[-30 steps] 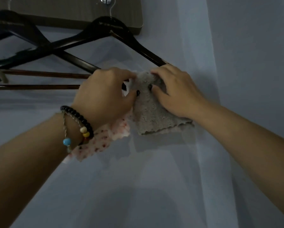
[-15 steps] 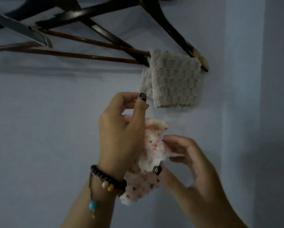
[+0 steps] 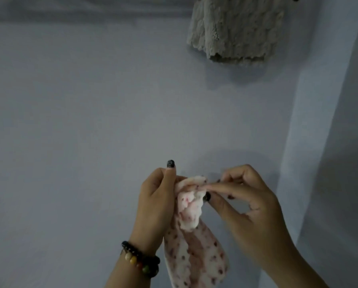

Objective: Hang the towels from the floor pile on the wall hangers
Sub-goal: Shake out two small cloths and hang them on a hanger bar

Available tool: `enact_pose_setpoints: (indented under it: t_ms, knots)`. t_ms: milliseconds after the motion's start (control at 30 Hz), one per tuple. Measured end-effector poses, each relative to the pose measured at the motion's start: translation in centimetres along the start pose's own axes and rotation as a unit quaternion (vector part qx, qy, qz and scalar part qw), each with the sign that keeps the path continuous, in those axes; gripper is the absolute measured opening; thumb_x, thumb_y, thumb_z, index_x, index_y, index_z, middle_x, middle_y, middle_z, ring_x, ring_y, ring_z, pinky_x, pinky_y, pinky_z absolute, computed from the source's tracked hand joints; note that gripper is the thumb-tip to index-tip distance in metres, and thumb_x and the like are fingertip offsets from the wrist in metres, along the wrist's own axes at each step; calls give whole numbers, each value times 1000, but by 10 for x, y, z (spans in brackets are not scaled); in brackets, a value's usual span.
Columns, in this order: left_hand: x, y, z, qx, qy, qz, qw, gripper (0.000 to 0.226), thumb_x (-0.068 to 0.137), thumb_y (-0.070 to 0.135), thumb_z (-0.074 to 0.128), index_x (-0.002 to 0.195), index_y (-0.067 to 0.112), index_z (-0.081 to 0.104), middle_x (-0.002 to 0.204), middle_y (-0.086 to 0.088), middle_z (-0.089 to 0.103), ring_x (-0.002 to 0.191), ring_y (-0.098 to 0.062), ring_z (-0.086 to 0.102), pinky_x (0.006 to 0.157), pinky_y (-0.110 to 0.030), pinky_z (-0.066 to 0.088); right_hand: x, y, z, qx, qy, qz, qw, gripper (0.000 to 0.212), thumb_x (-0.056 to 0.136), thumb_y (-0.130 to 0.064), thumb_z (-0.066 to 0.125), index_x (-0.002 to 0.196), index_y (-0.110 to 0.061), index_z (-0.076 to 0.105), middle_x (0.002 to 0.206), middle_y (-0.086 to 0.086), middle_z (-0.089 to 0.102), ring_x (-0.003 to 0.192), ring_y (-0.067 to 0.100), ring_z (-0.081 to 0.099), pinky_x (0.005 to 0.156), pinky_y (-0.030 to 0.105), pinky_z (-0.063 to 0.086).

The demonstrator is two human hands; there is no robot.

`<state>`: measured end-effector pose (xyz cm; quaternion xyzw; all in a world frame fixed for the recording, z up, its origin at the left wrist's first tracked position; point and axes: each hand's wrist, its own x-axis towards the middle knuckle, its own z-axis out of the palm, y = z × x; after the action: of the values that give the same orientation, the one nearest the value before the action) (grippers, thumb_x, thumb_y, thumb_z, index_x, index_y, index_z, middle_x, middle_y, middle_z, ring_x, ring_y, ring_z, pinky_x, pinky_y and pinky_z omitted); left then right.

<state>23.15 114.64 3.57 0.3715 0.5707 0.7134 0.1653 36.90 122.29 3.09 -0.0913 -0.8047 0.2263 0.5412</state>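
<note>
Between the two hands, low and right of centre, hangs a small white fleecy towel with reddish-pink spots (image 3: 194, 244). Its long axis runs near vertical, tilting slightly so that the lower end points down and to the right. The upper end is bunched and folded over; the lower end hangs free and widens towards the bottom edge of the view.

The left hand (image 3: 156, 201) grips the upper left side of the spotted towel, fingers curled round the bunched cloth, thumb raised and pointing up. A dark beaded bracelet with a few coloured beads (image 3: 141, 261) sits on the left wrist. The right hand (image 3: 248, 204) pinches the top fold of the towel between thumb and forefinger, from the right side; its other fingers are curled loosely behind. Most of the towel's length lies below both hands, between the two forearms.

At the top edge, above and right of the hands and well apart from them, a beige-grey plush towel with a scalloped lower hem (image 3: 236, 30) hangs folded against the pale blue-grey wall (image 3: 80, 121). What it hangs from is cut off by the frame. Bare wall extends to the left of the hands and up to the beige-grey towel. On the right, a vertical wall corner (image 3: 294, 129) stands just beyond the right hand.
</note>
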Motion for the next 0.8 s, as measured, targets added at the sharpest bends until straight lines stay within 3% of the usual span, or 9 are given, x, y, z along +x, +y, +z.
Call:
enact_pose_setpoints:
  t_ms: [133, 233, 300, 433, 533, 633, 700, 800]
  knots:
    - [-34, -14, -11, 1, -47, -23, 999, 31, 94, 20, 56, 67, 7, 61, 71, -10, 67, 64, -22, 61, 58, -29, 49, -19, -15, 2, 36, 7, 126, 991, 8, 82, -28, 68, 76, -32, 70, 55, -2, 56, 48, 7, 52, 51, 15, 40]
    - [-63, -13, -26, -21, -119, -19, 992, 33, 92, 30, 63, 68, 7, 63, 64, -10, 63, 55, -18, 55, 52, -26, 44, -35, -36, 6, 112, 4, 231, 966, 14, 90, -20, 64, 77, -19, 69, 47, 5, 60, 38, 12, 52, 44, 23, 43]
    - [-82, -13, -41, -35, -157, -6, 987, 32, 86, 35, 67, 81, 3, 70, 71, -10, 69, 59, -20, 61, 57, -29, 49, -46, -55, 11, 141, 13, 257, 956, 14, 90, -14, 61, 79, -14, 69, 54, 6, 65, 44, 15, 57, 46, 24, 46]
    - [-122, -12, -79, -5, -190, -16, 982, 32, 77, 42, 70, 95, 16, 75, 94, -10, 74, 89, -33, 69, 76, -41, 57, -75, -99, 26, 209, 25, 305, 929, 21, 91, -6, 58, 76, -13, 71, 62, 5, 66, 53, 12, 58, 49, 22, 46]
    - [-156, -12, -109, 14, -160, -13, 987, 16, 81, 31, 78, 91, 19, 77, 92, -7, 75, 87, -32, 69, 73, -36, 57, -103, -128, 41, 256, 63, 362, 894, 31, 90, -5, 56, 70, -19, 74, 64, 1, 68, 59, 13, 63, 53, 24, 50]
    - [-189, -12, -135, 11, -118, -25, 993, 16, 75, 26, 70, 85, 20, 80, 92, -4, 75, 86, -23, 69, 72, -28, 53, -129, -161, 49, 311, 102, 408, 852, 20, 78, -23, 63, 64, -16, 75, 66, 7, 71, 62, 17, 67, 56, 27, 52]
    - [-207, -10, -146, 4, -94, -38, 995, 16, 76, 24, 67, 84, 20, 80, 92, -2, 76, 88, -18, 70, 74, -27, 53, -146, -179, 51, 290, 95, 430, 850, 20, 69, -29, 69, 68, -10, 74, 69, 11, 72, 63, 20, 68, 56, 27, 54]
    - [-228, -4, -152, -2, -83, -64, 994, 20, 87, 9, 62, 86, 19, 80, 92, -2, 76, 90, -19, 71, 81, -33, 55, -166, -194, 49, 235, 102, 469, 845, 9, 75, -2, 75, 83, -3, 69, 75, 13, 73, 69, 22, 70, 61, 26, 57]
